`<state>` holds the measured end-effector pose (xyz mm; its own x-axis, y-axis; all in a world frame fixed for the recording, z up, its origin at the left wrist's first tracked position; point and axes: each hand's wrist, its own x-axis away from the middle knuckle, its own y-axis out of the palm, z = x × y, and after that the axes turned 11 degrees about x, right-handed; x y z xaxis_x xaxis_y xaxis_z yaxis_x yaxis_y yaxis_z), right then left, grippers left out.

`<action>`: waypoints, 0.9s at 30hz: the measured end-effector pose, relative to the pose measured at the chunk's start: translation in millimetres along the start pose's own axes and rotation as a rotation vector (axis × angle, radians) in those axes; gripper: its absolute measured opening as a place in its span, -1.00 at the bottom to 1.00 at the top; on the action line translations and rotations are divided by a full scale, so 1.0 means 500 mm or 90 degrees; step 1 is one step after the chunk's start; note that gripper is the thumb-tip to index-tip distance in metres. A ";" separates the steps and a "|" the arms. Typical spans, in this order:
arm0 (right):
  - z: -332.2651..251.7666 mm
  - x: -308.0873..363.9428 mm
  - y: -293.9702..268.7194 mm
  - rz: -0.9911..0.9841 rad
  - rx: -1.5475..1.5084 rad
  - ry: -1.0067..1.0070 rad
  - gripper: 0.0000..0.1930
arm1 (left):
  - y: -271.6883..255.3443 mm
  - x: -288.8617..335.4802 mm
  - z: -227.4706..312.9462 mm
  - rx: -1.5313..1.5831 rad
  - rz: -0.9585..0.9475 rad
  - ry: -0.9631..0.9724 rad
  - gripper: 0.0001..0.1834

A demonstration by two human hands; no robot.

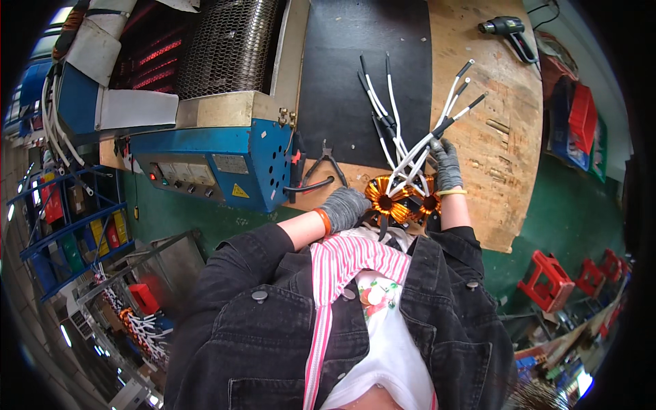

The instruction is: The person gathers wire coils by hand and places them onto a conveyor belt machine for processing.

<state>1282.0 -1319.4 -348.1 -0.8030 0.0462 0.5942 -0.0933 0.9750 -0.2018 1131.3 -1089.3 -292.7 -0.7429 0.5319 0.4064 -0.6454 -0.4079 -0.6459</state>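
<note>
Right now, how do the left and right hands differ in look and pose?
Wrist: the left hand has an orange band; the right hand has a pale yellow band.
Pose: the left hand points mostly rightward, beside a copper-wound toroidal coil; the right hand points away from the body, at the white leads.
Shared: both wear grey knit gloves.

white cables [418, 157] partly hide the copper-coloured coils [375, 194] beneath them.

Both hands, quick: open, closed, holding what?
Left hand: against the copper coil; grip cannot be told.
Right hand: closed on the white leads, it appears.
</note>
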 end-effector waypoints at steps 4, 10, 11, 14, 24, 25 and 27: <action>-0.003 0.001 -0.001 -0.036 -0.100 0.040 -0.32 | -0.002 0.000 0.001 0.007 -0.003 -0.009 -0.76; -0.015 0.010 0.002 -0.031 -0.081 0.032 -0.34 | 0.002 -0.002 -0.005 0.012 -0.009 -0.018 -0.74; -0.017 0.011 0.002 -0.025 -0.069 0.031 -0.35 | 0.001 -0.001 -0.005 0.013 -0.015 -0.026 -0.72; 0.035 -0.013 -0.026 0.091 0.025 -0.095 -0.45 | 0.024 0.003 -0.006 0.199 0.038 -0.075 -0.70; 0.125 0.010 -0.105 0.094 0.440 -0.088 -0.61 | 0.124 -0.072 -0.070 0.362 -0.020 -0.146 -0.68; 0.083 0.030 -0.079 0.070 0.482 -0.092 -0.62 | 0.184 -0.081 -0.115 0.285 0.013 -0.124 -0.60; 0.067 0.030 -0.076 0.028 0.544 -0.059 -0.62 | 0.124 -0.053 -0.054 0.686 0.133 -0.295 -0.43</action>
<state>1254.0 -1363.2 -357.7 -0.8577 0.0254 0.5135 -0.4424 0.4723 -0.7624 1115.8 -1108.4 -360.8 -0.7024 0.1522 0.6954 -0.1563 -0.9860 0.0579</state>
